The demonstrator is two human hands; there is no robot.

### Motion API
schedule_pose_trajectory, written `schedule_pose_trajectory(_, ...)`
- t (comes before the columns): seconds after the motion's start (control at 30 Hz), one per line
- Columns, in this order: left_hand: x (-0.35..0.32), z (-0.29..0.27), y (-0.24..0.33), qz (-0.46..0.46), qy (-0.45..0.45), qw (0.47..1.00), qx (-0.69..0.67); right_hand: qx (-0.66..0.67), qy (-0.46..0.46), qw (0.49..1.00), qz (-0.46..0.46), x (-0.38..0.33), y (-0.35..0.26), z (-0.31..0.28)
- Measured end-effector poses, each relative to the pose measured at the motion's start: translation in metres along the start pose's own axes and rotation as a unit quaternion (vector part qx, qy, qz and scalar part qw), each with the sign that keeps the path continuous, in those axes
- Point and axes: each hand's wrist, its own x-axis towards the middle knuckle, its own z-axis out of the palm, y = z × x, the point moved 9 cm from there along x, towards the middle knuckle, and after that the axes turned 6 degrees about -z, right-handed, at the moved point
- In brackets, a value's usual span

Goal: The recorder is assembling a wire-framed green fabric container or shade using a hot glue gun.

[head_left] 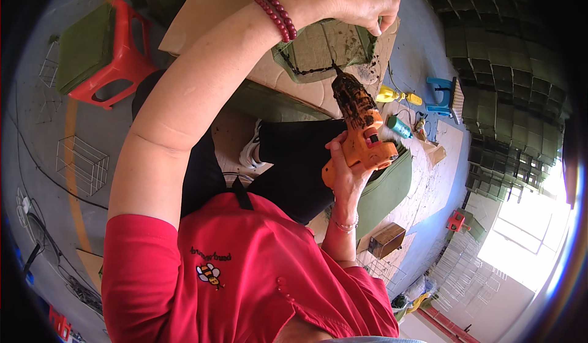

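My left hand (343,0), with a red bead bracelet at the wrist, pinches the far edge of a green fabric panel (315,46) lying on a sheet of cardboard (202,12). Black glue lines and smears run along the panel's edges. My right hand (344,174) grips an orange glue gun (365,139) by its handle. The gun's blackened nozzle points up and touches the panel's near edge. Black trousers and a red shirt fill the lower middle of the view.
A red plastic stool (122,61) with a green pad stands far left, with wire frames (82,162) on the floor below it. Stacks of green pieces (496,55) line the right. A blue tool (441,95), yellow object (392,95), green cushion (386,190) and brown box (387,239) lie nearby.
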Motion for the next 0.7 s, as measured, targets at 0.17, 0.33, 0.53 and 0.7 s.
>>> schedule_pose_trajectory(0.17,0.001,0.012,-0.001,-0.016,-0.025,0.999,0.042,-0.008,-0.016,1.0,0.017,0.0,0.004,0.001)
schedule_pose_trajectory(0.33,-0.001,0.021,0.0,0.0,-0.019,0.998,0.067,0.02,-0.015,0.999,0.023,0.005,0.006,0.004)
schedule_pose_trajectory(0.53,0.012,0.032,-0.001,-0.038,-0.035,0.995,0.083,0.011,-0.016,1.0,0.021,0.0,0.001,0.002)
schedule_pose_trajectory(0.7,0.019,0.035,-0.009,-0.061,-0.01,0.994,0.093,0.0,-0.021,1.0,0.014,-0.002,0.006,0.0)
